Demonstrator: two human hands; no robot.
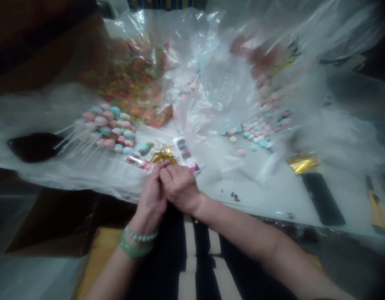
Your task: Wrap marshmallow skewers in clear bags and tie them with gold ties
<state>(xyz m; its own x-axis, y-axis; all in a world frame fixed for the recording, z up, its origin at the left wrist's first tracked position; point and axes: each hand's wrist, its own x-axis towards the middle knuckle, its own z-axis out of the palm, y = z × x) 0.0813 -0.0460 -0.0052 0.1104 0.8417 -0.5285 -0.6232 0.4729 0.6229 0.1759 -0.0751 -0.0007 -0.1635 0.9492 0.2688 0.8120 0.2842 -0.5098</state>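
Closed two-handed grip (pixel 167 185), contents unclear, before gold ties (pixel 163 154), candy sticks (pixel 108 127) left.

On the white plastic-covered tabletop (pixel 257 202), the pink, white and blue rounded pieces on thin white sticks (pixel 108 125) lie left, before the clear plastic bag of orange, red and green pieces (pixel 132 91). Shiny gold thin strips (pixel 162 154) sit mid-front — just left of the white rectangular printed card (pixel 184 152) — and the flat black rectangular slab (pixel 323 200) lies right, before the crinkled gold foil piece (pixel 304 163).
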